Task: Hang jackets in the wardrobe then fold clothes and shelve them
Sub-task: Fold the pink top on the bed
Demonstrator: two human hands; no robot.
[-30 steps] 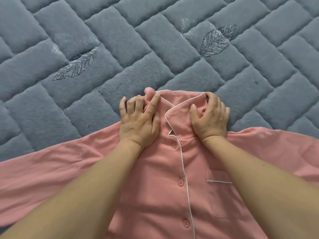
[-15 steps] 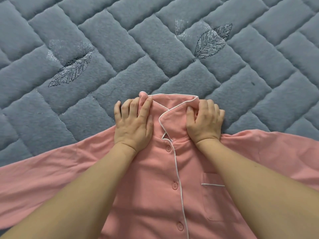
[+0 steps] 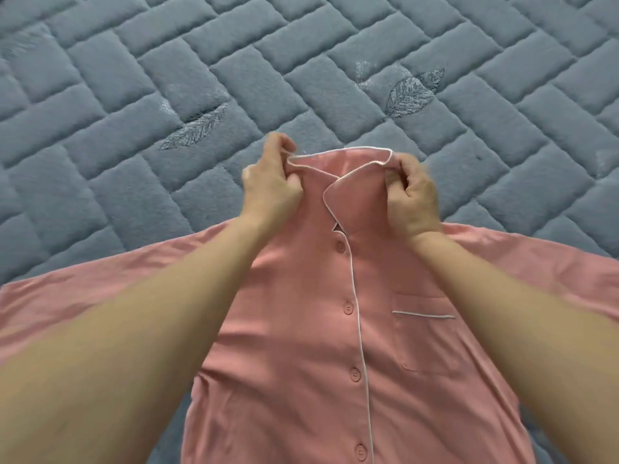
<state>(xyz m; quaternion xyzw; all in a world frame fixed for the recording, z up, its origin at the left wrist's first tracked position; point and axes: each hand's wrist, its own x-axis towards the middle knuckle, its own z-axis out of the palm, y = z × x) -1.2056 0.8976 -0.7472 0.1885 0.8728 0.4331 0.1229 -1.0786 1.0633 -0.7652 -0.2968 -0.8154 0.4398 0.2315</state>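
A pink button-up pyjama shirt (image 3: 301, 329) with white piping lies front-up on a grey quilted bed cover (image 3: 134, 95). Its sleeves spread out to both sides and a chest pocket (image 3: 423, 333) sits on the right. My left hand (image 3: 268, 185) pinches the left end of the collar (image 3: 348, 169). My right hand (image 3: 412, 192) pinches the collar's right end. Both hands hold the collar raised a little off the cover, stretched between them. The shirt's hem is out of view below.
The quilted cover has a brick pattern with two embroidered leaves, one (image 3: 194, 128) left of the collar, the other (image 3: 412, 92) beyond it on the right. The cover fills the whole view beyond the shirt.
Both hands lay flat on the collar area before. Now their fingers have closed on the collar's ends and lifted it up and away from me.
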